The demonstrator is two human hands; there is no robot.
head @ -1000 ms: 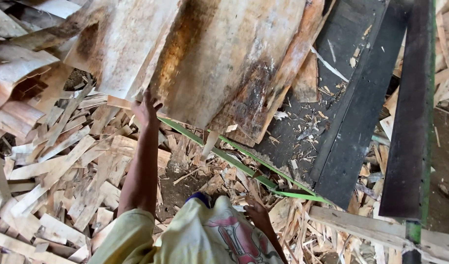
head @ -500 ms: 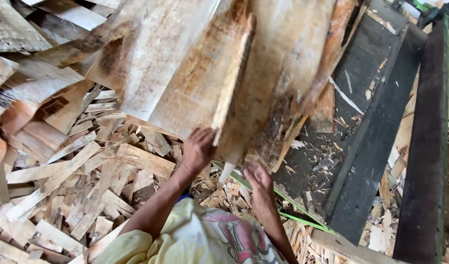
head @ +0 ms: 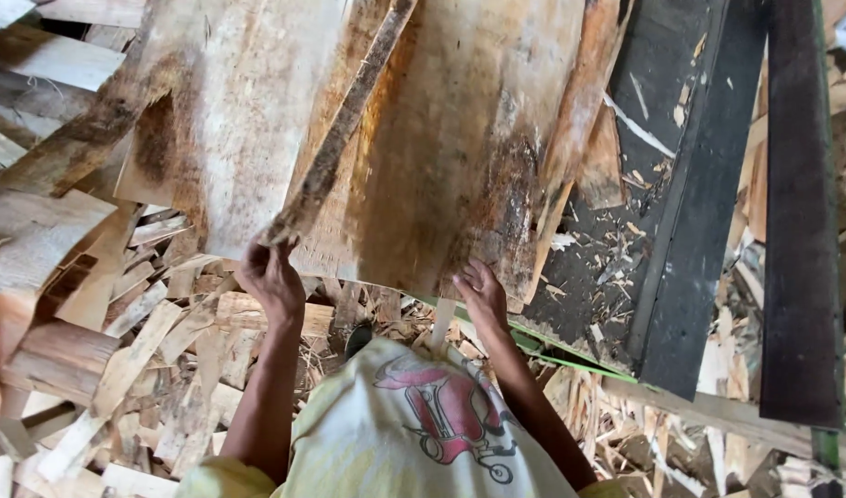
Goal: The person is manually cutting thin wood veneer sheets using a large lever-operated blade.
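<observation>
Two hands at near edges of stained wood sheets.

Left hand (head: 271, 277): closed on near end of dark strip (head: 335, 138), strip slanting up and away across pale sheet (head: 248, 111). Right hand (head: 483, 293): fingers curled over near edge of brown sheet (head: 460, 138), thumb hidden, grip partly out of sight. Both sheets raised at near end, overlapping, far ends out of frame. Below and to left: heap of offcuts (head: 137, 341). To right: black frame (head: 709, 212), chips scattered on it; green strap (head: 570, 355) running under brown sheet's corner. Foreground: yellow shirt (head: 414, 443) with red print. Progress, judged: sheets gripped and lifted clear of heap, not yet set down anywhere; placing left to do.
</observation>
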